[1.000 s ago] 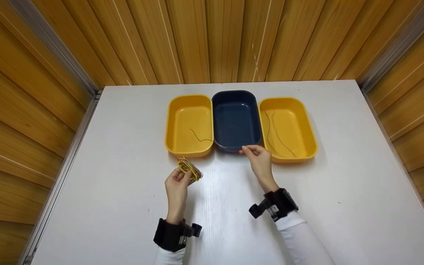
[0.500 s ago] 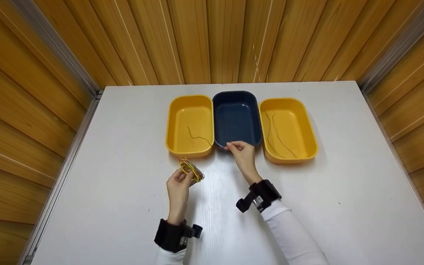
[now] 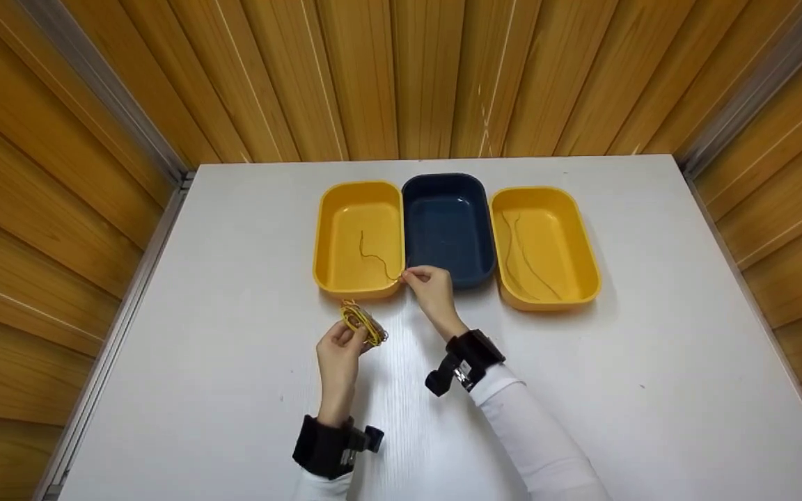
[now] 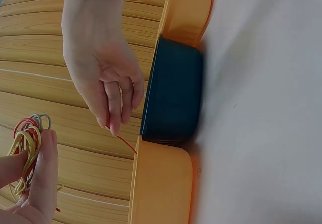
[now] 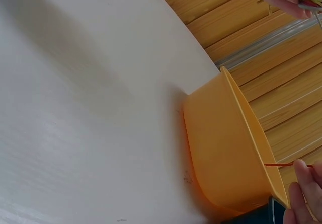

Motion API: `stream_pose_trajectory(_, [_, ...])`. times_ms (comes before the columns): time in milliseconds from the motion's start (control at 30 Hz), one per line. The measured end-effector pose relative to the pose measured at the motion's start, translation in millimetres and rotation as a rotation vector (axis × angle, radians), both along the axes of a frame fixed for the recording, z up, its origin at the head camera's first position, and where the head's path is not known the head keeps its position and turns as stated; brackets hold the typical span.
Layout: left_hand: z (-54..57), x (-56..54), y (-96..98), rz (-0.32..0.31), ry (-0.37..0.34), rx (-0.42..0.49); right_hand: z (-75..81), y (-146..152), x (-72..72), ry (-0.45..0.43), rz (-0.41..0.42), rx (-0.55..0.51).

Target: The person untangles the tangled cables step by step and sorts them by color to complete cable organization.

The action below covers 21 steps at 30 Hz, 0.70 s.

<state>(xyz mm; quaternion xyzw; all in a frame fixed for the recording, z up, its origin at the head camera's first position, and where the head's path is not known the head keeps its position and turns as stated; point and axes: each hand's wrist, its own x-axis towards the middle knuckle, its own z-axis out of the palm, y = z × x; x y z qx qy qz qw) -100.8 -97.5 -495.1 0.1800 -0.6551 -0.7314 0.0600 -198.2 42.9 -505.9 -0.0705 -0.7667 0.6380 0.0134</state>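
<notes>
My left hand [image 3: 337,358] holds a coiled bundle of thin wires [image 3: 365,327] in front of the left yellow bin [image 3: 320,236]. Yellow, red and grey strands show in that bundle [image 4: 31,146] in the left wrist view, between thumb and fingers. My right hand [image 3: 434,292] pinches the end of a single wire at the front corner where the left yellow bin meets the navy bin [image 3: 448,226]. This wire [image 5: 279,164] looks red in the right wrist view and passes over the yellow rim. Its bent free length [image 3: 373,256] hangs over the left bin's inside.
A second yellow bin [image 3: 557,240] stands right of the navy one, with thin wires [image 3: 509,243] inside. All three bins sit side by side toward the back of the white table [image 3: 651,292]. Wood-patterned panels [image 3: 425,76] enclose the back and sides.
My right hand has moved left along the navy bin's front edge to the left yellow bin, shifting the pinched wire with it. The left hand has stayed nearly still with the bundle.
</notes>
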Motion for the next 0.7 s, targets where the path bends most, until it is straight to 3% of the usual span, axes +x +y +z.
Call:
stream_pose_trajectory(367, [-0.3,0.2,3.1,-0.023,-0.009,0.005,-5.3,-7,-7.6,0.024,0.037,0.141])
stream_pose_trajectory(700, [2.4,1.1,5.1,-0.044,0.023,0.010,4.4,-3,4.0,0.010,0.093,0.121])
